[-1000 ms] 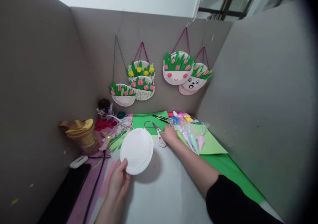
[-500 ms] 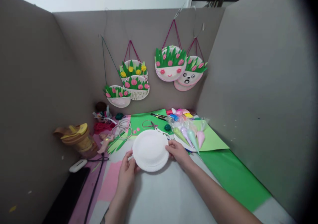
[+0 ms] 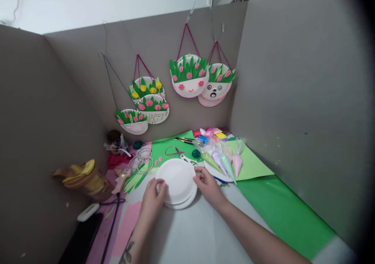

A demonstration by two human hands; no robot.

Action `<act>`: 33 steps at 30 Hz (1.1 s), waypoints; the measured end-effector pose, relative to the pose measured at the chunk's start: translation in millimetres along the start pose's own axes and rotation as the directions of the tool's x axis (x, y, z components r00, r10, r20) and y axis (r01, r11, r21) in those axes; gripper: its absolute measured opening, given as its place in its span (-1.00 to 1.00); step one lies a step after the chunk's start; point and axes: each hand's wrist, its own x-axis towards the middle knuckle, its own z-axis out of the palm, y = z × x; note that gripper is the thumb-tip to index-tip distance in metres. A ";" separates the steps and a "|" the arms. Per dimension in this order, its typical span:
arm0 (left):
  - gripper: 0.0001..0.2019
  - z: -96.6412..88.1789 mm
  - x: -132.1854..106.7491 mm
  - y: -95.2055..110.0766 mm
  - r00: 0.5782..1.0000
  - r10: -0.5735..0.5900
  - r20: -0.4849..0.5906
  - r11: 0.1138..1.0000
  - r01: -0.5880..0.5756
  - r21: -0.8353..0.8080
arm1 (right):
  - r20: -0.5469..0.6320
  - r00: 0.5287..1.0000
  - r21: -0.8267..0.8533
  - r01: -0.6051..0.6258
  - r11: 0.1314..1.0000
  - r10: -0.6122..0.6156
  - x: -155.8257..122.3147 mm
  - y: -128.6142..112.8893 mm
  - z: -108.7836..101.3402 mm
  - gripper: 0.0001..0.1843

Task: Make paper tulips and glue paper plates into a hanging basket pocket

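Note:
Two white paper plates point(image 3: 176, 181) overlap in front of me, the upper one shifted so that the lower rim shows along the bottom right. My left hand point(image 3: 154, 195) pinches the left edge of the upper plate. On the opposite side my right hand point(image 3: 207, 184) has its fingers closed at the right rim; whether it grips one plate or both I cannot tell. Just behind the plates lie scissors point(image 3: 186, 157), partly covered by them. Green paper leaf strips point(image 3: 137, 182) are left of the plates, near my left hand.
Filled piping bags point(image 3: 225, 164) rest at right on green paper point(image 3: 254, 164). Finished plate baskets point(image 3: 190, 86) hang on the grey partition. At left stand a brown cup point(image 3: 88, 182), a pink glue gun point(image 3: 121, 180) with its cord, and a white case point(image 3: 88, 212). Partition walls enclose both sides.
The single-looking plate now shows as two, the upper one slid up and left off the lower. The camera view has tilted and turned slightly right.

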 end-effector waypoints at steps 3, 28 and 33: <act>-0.84 7.4 1.3 -2.7 0.999 0.031 -0.020 0.998 -0.030 0.054 | -0.001 1.000 -0.007 -0.027 1.000 0.027 0.9 7.3 2.7 -0.68; -0.54 3.3 -39.0 31.1 0.881 -0.279 0.381 0.635 0.467 -0.616 | 0.415 0.706 -0.303 0.702 0.645 -0.573 -48.3 -24.9 -6.8 -0.53; -0.86 -3.1 -45.1 36.1 0.826 -0.192 0.530 0.863 0.399 -0.310 | 0.177 0.958 -0.125 0.250 0.960 -0.227 -44.1 -19.9 1.2 -0.66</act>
